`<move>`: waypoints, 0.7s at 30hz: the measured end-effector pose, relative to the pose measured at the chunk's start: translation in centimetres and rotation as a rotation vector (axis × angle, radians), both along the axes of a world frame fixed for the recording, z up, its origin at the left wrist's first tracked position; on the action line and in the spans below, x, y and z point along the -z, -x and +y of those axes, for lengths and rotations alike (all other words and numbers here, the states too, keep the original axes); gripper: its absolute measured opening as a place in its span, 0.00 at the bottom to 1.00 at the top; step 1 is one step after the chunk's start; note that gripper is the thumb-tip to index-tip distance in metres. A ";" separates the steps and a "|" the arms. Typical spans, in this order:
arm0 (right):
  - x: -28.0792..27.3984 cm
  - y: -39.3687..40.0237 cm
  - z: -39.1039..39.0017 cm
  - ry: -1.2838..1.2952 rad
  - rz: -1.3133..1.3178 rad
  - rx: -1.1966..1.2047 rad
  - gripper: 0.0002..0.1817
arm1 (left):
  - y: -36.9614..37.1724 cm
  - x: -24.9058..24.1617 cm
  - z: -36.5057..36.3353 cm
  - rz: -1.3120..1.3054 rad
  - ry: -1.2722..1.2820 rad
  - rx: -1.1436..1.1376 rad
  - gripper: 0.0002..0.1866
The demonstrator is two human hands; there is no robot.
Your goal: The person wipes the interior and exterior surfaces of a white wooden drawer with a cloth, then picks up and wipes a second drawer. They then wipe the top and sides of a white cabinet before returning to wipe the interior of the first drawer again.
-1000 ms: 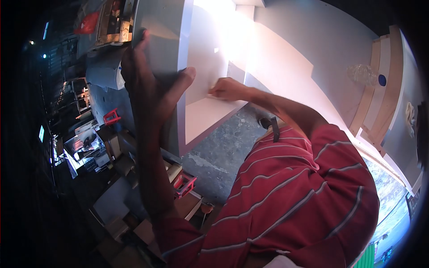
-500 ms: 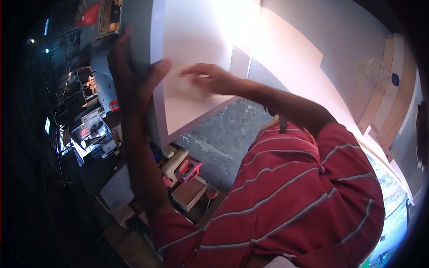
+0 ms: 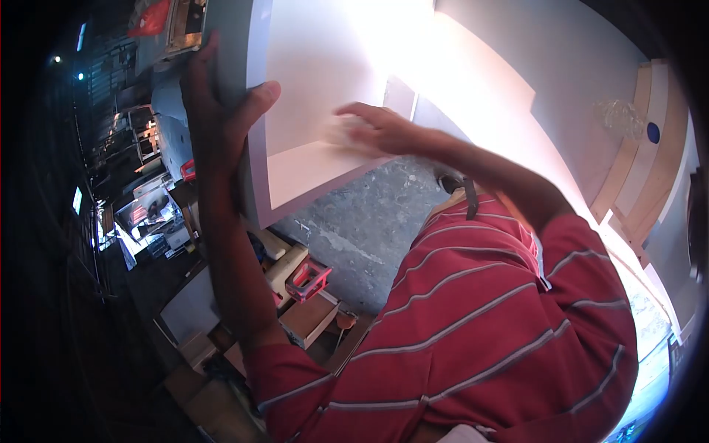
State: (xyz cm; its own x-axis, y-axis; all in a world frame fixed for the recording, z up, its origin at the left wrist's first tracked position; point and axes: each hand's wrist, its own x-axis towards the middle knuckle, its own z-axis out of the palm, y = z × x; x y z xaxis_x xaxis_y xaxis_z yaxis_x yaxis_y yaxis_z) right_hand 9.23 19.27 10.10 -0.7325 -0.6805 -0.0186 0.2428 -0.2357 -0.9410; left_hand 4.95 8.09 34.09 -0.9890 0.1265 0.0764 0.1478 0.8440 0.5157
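Note:
A white open-fronted cabinet box (image 3: 257, 148) rises at the upper middle, its inside brightly lit. My left hand (image 3: 225, 111) grips the box's left side panel, thumb over the front edge and fingers spread along the outer face. Inside the opening, my right hand (image 3: 380, 131) hovers close over the lower inner panel. Its index finger stretches out to the left while the other fingers curl. A pale smear of motion lies under those fingers, and I cannot tell what they hold.
A grey concrete floor (image 3: 347, 214) shows below the box. Near my left elbow are a red plastic frame (image 3: 308, 279) and an open cardboard-coloured box (image 3: 310, 317). A clear plastic bottle (image 3: 619, 118) with a blue cap lies by wooden strips (image 3: 628, 166) on the right.
My right hand has moved to the right within the box opening, away from the left panel. My left hand keeps its grip on the panel, a little higher in view.

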 end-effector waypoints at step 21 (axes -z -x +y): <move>-9.1 4.3 -12.7 0.548 0.419 0.301 0.10 | 5.0 0.3 -9.5 -0.088 -0.099 0.168 0.41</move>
